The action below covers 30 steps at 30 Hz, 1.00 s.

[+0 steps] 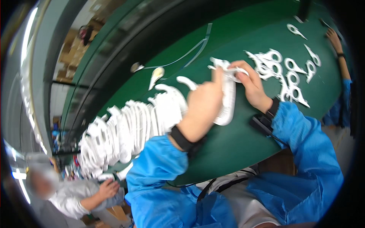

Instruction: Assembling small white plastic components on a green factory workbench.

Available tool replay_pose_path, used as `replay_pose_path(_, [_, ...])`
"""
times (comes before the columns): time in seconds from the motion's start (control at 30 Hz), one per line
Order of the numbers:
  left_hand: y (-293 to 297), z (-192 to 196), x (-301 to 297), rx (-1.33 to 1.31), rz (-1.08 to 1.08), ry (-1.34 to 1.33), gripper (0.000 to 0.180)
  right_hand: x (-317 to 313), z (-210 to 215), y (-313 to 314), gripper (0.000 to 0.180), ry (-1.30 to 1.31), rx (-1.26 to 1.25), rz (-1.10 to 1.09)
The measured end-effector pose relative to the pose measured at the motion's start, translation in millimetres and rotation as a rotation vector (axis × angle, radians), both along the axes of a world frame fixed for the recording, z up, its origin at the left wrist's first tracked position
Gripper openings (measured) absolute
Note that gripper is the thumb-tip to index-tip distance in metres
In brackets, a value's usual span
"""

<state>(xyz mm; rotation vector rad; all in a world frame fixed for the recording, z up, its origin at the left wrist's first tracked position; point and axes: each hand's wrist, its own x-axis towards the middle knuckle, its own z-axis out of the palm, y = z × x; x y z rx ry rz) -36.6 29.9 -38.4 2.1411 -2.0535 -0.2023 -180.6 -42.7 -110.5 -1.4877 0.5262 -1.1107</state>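
In front of me is a long white plastic part (227, 100) with a rounded lower end and fine ridges along its body. My left hand (205, 100) is closed on it, fingers near its upper end. My right hand (253, 85) pinches a small curved white plastic piece (239, 70) against the top of the long part. The fingers and motion blur partly hide where the two meet. Just right of my right hand lies a loose heap of small white ring-ended pieces (272, 64).
A long row of stacked white parts (129, 129) fills the left of the green table (228, 152). Clear strips (197, 45) and a white piece with a yellowish round end (156, 76) lie beyond. Other people's hands (108, 188) show at lower left and far right (334, 40).
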Motion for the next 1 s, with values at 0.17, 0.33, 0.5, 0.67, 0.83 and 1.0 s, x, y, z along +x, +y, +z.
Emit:
replay_pose_path(0.17, [38,-5,-22,0.107,-0.163,-0.102,0.005,-4,-11,-1,0.025,0.139,0.078,-0.032])
replay_pose_path(0.33, [44,-14,-13,-0.095,-0.246,-0.541,0.029,6,-11,-3,0.028,-0.034,0.250,-0.058])
replay_pose_path(0.5, [54,-12,-3,0.319,-0.117,-0.932,0.035,2,-10,-5,0.031,0.063,0.218,-0.058])
replay_pose_path(0.67, [66,-24,24,0.253,-0.037,-0.910,0.033,2,-10,-7,0.031,0.077,0.207,-0.034])
replay_pose_path(0.83, [66,-26,41,0.154,0.035,-0.745,0.033,0,-18,-13,0.031,0.100,0.204,-0.004])
replay_pose_path(1.0, [81,-31,71,0.074,0.069,-0.777,0.031,1,-17,-12,0.031,0.088,0.177,0.026])
